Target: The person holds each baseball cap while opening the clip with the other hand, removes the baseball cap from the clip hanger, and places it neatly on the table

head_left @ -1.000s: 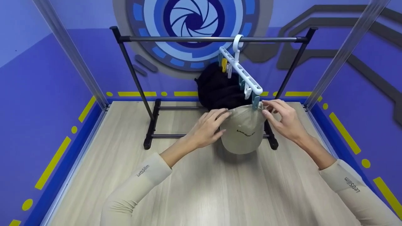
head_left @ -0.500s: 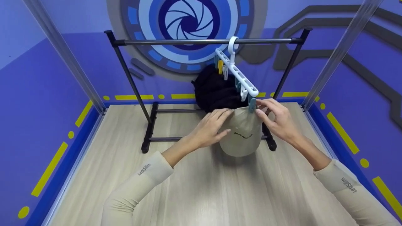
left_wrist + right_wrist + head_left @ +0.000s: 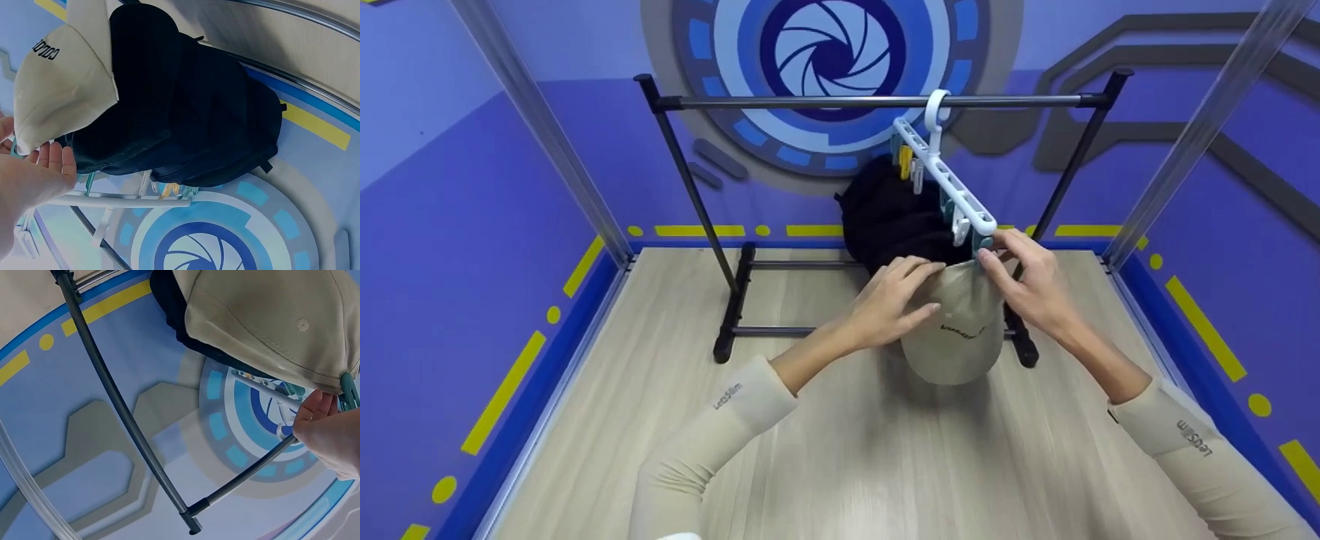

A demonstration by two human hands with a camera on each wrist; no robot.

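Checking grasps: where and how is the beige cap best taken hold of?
Likely pinch the beige cap by its upper fabric beside the teal clip, from the person's left: it hangs below that clip, narrowing toward it, and the right hand occupies the other side.

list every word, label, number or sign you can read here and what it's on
"LetsSlim", on the right sleeve
"LetsSlim", on the left sleeve, small and slightly blurred
Dark lettering on the beige cap: too blurred and angled to read surely
No numbers readable
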